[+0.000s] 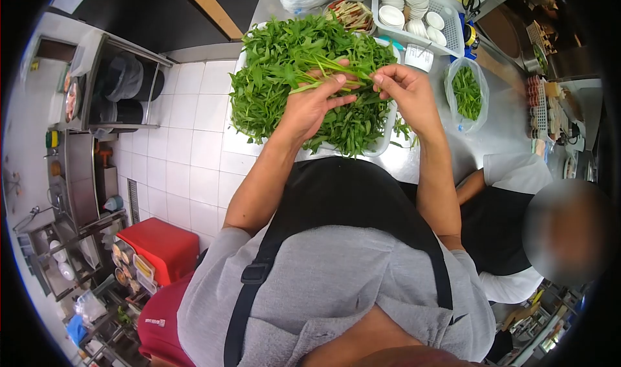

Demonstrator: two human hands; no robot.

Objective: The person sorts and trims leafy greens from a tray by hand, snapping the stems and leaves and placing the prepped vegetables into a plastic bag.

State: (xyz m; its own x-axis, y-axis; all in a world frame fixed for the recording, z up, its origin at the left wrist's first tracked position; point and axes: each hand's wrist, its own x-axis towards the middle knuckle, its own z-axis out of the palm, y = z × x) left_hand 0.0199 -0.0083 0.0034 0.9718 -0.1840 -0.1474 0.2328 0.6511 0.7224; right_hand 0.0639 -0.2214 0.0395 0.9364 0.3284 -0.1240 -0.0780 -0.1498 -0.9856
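My left forearm (262, 176) and right forearm (436, 179) reach forward and converge, my left hand (323, 98) gripping under its thumb with the lower fingers stretched out toward my right hand (407, 92), which sits just beside it, fingers curled, thumb and forefinger drawn into a pinch.
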